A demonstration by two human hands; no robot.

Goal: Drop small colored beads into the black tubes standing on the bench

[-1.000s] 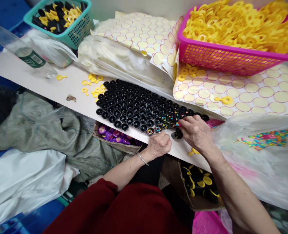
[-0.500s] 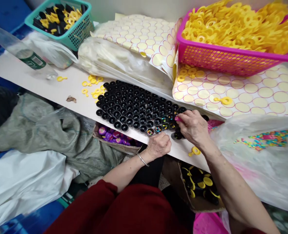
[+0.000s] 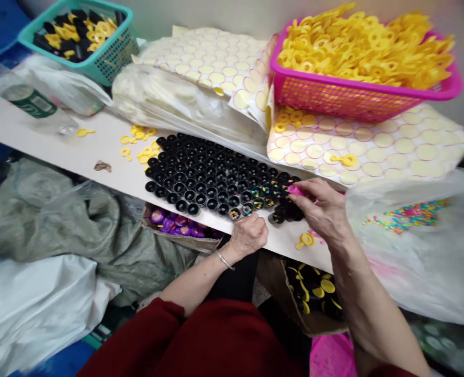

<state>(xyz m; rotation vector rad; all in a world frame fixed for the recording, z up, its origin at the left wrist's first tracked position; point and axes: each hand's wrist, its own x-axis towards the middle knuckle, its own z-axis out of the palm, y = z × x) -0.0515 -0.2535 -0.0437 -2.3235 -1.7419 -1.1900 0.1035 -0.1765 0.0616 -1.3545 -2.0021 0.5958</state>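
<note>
Between the thumb and fingers of my right hand (image 3: 321, 207) is a small pink cup (image 3: 295, 190), tipped over the right end of the packed rows of black cups (image 3: 200, 173). Colourful little beads or candies (image 3: 258, 203) lie in several of those black cups, while the ones further left show bare insides. My left hand (image 3: 249, 233) is curled closed at the table's front edge, close to the nearest filled cups; what its fingers hold, if anything, is hidden. Beside my right wrist lies a yellow ring-shaped piece (image 3: 305, 240).
A pink basket (image 3: 357, 89) heaped with yellow ring pieces stands at the back right, a teal basket (image 3: 110, 57) at the back left. Colourful bits lie on a clear plastic bag (image 3: 408, 251) at right. Open cardboard boxes (image 3: 192, 242) sit below the table edge, beside a plastic bottle (image 3: 35, 104) further left.
My right hand has turned and opened its grip slightly, so more of the pink cup shows, and loose bits now appear below it. The whole view has shifted a little.
</note>
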